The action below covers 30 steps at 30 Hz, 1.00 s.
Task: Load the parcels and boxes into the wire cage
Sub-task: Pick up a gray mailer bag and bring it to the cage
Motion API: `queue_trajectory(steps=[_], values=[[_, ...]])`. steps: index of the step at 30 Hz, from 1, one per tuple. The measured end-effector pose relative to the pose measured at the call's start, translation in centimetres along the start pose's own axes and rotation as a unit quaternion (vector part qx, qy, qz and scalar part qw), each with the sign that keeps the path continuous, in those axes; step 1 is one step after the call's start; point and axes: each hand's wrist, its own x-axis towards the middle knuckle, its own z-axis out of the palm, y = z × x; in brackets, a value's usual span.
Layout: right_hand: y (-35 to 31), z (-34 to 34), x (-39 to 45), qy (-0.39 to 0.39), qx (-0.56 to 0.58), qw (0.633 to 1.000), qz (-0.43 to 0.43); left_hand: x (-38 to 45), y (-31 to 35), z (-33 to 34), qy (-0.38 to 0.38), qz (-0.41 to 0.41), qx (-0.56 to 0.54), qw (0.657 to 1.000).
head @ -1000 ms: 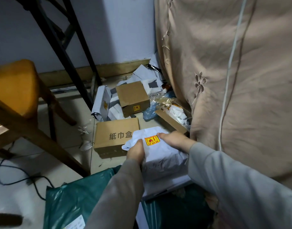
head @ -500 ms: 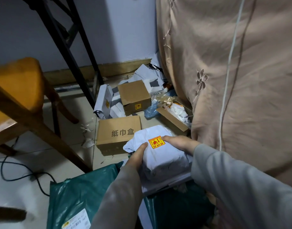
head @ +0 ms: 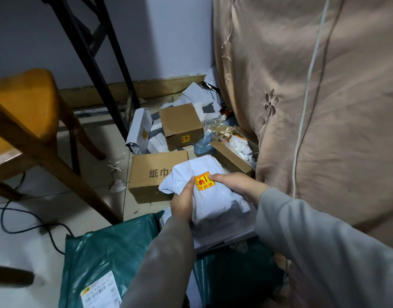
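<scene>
Holding a soft white plastic mailer parcel [head: 210,196] between them, 2 hands in grey sleeves reach forward and down over a tiled floor [head: 57,196]. That parcel is lifted above the floor, low in the middle of the view, with a yellow and red sticker [head: 204,182] on its upper face. At its left edge, the left hand [head: 182,203] grips it, thumb laid along the top beside the sticker and fingers curled underneath. Along its right side, the right hand [head: 237,185] clasps it, fingertips touching the sticker's edge. Just behind the parcel, a flat brown cardboard box printed with dark characters [head: 153,174] lies on the floor. Farther back stands a smaller brown cardboard cube box [head: 180,124], with a tall white mailer bag [head: 140,130] leaning just to its left and an open brown cardboard box of crumpled white paper [head: 233,156] to its right. Below the arms lies a dark green plastic mailer bag with a white shipping label [head: 106,258]. At left, a yellow wooden chair [head: 20,112] stands, and beyond it black metal frame legs [head: 95,63] lean against the pale wall. Filling the right side, a beige embroidered curtain [head: 324,107] hangs with a white cord [head: 306,90] down its front. No wire cage can be made out.
</scene>
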Motion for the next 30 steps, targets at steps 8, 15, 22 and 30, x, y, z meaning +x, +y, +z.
queue_trajectory(steps=[8, 15, 22, 30], values=[[-2.5, 0.1, -0.6, -0.043, 0.076, 0.996, 0.004, -2.1, 4.2, -0.2, -0.033, 0.021, -0.018, 0.999], [-5.3, 0.9, -5.7, 0.025, 0.099, 0.993, -0.054, -7.9, 7.1, -1.3, 0.02, 0.07, -0.05, 0.996], [-10.6, -1.9, -18.1, 0.002, 0.139, 0.988, -0.062, -20.9, 13.3, -2.0, 0.047, 0.097, -0.021, 0.994], [-19.4, -5.6, -31.1, 0.034, 0.197, 0.973, -0.113, -35.4, 22.7, -2.1, 0.023, 0.146, -0.018, 0.989]])
